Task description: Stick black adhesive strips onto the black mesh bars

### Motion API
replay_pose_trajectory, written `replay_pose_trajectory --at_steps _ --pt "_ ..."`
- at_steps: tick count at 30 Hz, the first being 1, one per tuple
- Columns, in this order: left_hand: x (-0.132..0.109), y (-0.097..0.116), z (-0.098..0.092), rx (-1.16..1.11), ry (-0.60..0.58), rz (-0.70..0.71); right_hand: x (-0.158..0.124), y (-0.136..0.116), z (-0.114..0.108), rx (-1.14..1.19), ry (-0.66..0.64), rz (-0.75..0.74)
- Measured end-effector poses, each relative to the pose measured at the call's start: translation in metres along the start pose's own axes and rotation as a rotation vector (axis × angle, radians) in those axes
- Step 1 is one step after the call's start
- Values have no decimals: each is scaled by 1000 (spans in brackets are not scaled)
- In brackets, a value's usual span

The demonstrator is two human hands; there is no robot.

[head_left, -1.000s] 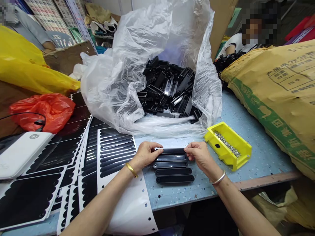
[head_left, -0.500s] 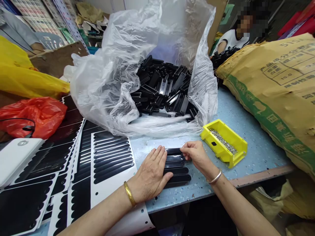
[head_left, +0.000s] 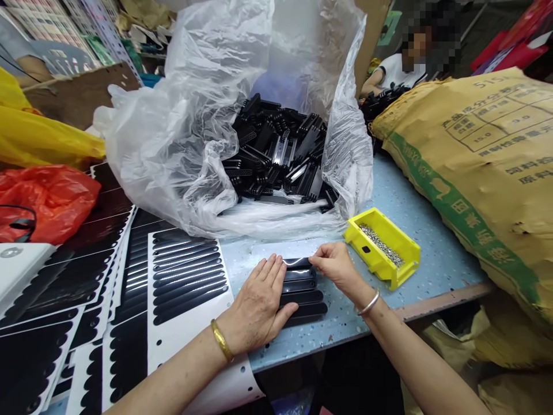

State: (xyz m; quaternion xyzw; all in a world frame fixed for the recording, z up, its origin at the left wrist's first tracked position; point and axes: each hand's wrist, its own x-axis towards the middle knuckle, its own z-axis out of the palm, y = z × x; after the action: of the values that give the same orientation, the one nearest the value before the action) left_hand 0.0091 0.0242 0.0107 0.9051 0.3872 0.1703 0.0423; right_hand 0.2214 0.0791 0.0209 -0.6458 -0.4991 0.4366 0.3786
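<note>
1. The big tan sack (head_left: 470, 196) has the number 515 near its top edge.
2. A printed grid (head_left: 484, 124) on the sack shows 15.0 and 9.0.
3. Chinese words are printed on the sack and along its green stripe (head_left: 458, 210).

l hand (head_left: 258, 305) flat, palm down; r hand (head_left: 337, 267) curled

You get bright, even light that seems to fall from above, leaving only soft shadows. White glare streaks the clear plastic bag (head_left: 181, 138) and the glossy black strips (head_left: 300, 288). Focus looks sharp, but your wide lens bends the table edge (head_left: 444, 300) near the frame's sides.
</note>
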Motion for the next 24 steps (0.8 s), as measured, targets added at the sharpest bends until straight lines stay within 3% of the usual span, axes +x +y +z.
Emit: replay_pose_trajectory --at_steps 10,24 --pt "-1 2 2 12 3 -13 -2 2 4 -353 92 -165" --pt "-3 -2 4 -33 56 -3 0 4 9 -556 94 -194"
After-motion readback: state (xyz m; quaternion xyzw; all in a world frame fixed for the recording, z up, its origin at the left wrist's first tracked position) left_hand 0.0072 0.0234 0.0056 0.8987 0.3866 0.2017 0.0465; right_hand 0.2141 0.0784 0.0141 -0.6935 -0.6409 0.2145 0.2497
